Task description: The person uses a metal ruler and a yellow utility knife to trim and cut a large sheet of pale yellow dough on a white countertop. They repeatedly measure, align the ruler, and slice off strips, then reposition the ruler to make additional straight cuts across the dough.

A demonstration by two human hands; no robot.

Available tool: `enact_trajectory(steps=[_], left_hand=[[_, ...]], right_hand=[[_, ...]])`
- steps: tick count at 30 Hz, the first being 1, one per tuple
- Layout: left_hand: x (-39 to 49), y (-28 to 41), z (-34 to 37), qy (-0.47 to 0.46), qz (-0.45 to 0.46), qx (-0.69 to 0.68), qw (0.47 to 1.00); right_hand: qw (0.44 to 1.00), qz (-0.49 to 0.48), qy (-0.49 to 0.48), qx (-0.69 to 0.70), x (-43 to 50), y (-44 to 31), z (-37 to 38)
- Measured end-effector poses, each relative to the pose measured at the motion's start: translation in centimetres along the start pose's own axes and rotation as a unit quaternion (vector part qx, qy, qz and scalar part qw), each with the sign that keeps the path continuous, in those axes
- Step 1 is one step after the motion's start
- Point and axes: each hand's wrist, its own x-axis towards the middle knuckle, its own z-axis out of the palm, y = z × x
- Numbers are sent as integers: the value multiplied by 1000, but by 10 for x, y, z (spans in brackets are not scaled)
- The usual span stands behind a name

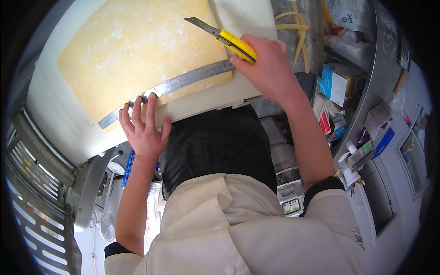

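Observation:
A floured sheet of yellow dough [137, 44] lies on a pale board [51, 99]. Across its near edge lies a long steel ruler [185, 79], with a narrow band of dough showing on the near side of it. The fingertips of my left hand [144, 127] press on the ruler towards its left end, fingers apart. My right hand [263, 65] is closed around a yellow snap-off utility knife [239, 44] at the ruler's right end. The knife's blade points up and left, over the dough; whether my right fingers touch the ruler I cannot tell.
Thin dough strips [299, 27] lie on the metal surface right of the board. Beyond them, a metal shelf [364, 103] holds packets and boxes. A slotted metal rack [37, 220] stands at the lower left. A scale with a display [291, 206] is below, beside my body.

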Motion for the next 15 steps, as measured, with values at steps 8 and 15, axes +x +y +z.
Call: enact_trajectory(steps=[8,15], left_hand=[[0,1,-1,12,-1,-12,1000],[5,1,-7,-8,-13,-34,999]], right_hand=[[1000,5,8,-17,0,0,3],[999,26,14,-38,0,11,10]])
